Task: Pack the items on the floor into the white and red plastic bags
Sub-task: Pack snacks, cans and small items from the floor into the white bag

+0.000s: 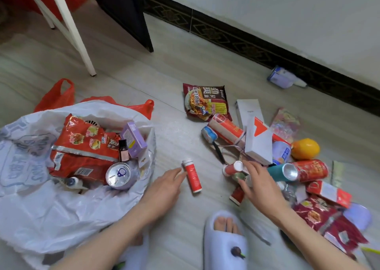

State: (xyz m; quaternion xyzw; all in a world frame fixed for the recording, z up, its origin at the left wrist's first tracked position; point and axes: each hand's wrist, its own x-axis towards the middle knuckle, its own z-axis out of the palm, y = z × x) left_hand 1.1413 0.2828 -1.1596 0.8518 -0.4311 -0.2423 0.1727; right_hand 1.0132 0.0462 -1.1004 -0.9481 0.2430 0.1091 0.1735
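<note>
The wide white plastic bag (26, 212) lay open on the pale tiled floor (170, 68) at the left, and the crumpled red plastic bag (55, 97) showed behind its far rim. Inside the white bag sat a large red foil snack packet (82, 144), a small lilac cardboard box (133, 139), a little dark-capped brown bottle (124, 150) and a silver drink can (120, 175) lying with its top towards the camera.

The left hand (164, 189) reached out low over the floor with its fingers (174, 172) straight and relaxed, their tips touching or just beside a slim red tube with a white cap (192, 176) that lay alone between the bag and the pile (whether there was actual contact could not be told). That hand held nothing.

The right hand (260, 185) was over the near edge of the pile of loose items at the right, fingers spread and slightly bent beside a second red tube with a white end (232, 168); it was blurred, and whether it gripped anything could not be told.

In the pile were a dark red instant noodle packet (205, 102), a white carton with an orange mark (259, 140), a round orange fruit (305, 149) and a red drink can (310, 170) on its side. A foot in a pale lilac slipper (224, 245) rested on the floor near the camera.
</note>
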